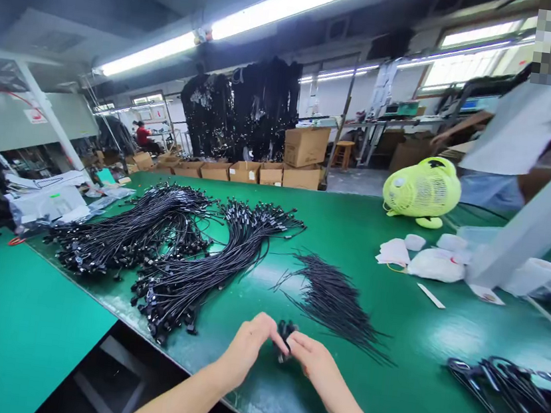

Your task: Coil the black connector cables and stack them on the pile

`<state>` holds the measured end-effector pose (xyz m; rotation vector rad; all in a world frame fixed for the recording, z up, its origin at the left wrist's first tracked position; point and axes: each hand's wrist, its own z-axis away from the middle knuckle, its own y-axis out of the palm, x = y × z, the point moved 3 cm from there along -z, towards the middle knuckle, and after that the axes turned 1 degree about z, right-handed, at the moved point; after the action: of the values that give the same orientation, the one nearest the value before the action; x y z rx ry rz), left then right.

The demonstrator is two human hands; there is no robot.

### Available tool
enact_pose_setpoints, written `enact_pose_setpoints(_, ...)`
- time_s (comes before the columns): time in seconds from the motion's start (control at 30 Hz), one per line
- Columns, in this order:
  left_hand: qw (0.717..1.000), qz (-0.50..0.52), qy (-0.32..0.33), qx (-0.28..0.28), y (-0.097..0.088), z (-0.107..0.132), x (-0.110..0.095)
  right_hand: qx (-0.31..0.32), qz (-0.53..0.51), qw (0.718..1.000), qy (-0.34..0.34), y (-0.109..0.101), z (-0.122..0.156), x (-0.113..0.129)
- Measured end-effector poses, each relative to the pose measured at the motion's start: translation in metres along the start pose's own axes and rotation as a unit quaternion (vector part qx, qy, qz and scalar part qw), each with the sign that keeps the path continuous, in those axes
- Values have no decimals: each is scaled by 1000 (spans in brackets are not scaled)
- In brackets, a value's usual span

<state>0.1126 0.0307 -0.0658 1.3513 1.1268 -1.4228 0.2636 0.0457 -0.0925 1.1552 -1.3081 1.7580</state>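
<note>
A small coiled black cable (285,330) is held between my two hands, above the green tabletop near its front edge. My left hand (253,341) pinches it from the left, with its index finger reaching across the coil. From the other side, my right hand (312,358) closes its thumb and fingers on the coil. The cable's ends are mostly hidden by my fingers. Just beyond my right hand lies a loose pile of thin black ties (334,297). Left of my hands rests a long bundle of black cables (219,260) with small connectors at both ends.
Another heap of black cables (147,227) lies farther left. At right are coiled cables (508,396), a white strip (430,295), white pouches (436,263), a grey post (540,212) and a yellow-green fan (423,190). A person (526,130) stands beyond the table.
</note>
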Motion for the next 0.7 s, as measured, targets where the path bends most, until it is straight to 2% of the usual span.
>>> enact_pose_setpoints(0.07,996,-58,0,66,4,4,5,-40,49,998,-29,-8,0,0)
enact_pose_setpoints(0.1,995,-62,-16,76,6,5,10,-61,83,993,-53,-10,1,2)
enact_pose_setpoints(0.13,995,-50,-44,69,7,4,17,-79,121,986,-80,-10,4,5)
enact_pose_setpoints(0.2,995,0,-96,19,5,1,26,-108,201,963,-145,-3,11,11)
enact_pose_setpoints(0.27,994,33,-107,-9,2,-4,27,-121,268,934,-204,7,19,16)
enact_pose_setpoints(0.33,994,36,-98,6,-1,-7,20,-106,290,923,-230,15,24,18)
enact_pose_setpoints(0.43,997,10,-65,34,-8,-3,3,-27,184,964,-190,17,26,21)
enact_pose_setpoints(0.5,998,-23,-2,56,-11,6,-12,35,56,988,-141,14,27,24)
enact_pose_setpoints(0.53,996,-39,35,78,-10,11,-19,62,-9,991,-116,12,27,25)
enact_pose_setpoints(0.63,977,-85,106,163,-1,27,-34,105,-184,977,-32,9,29,20)
enact_pose_setpoints(0.7,970,-140,108,167,5,32,-33,90,-264,960,23,7,31,13)
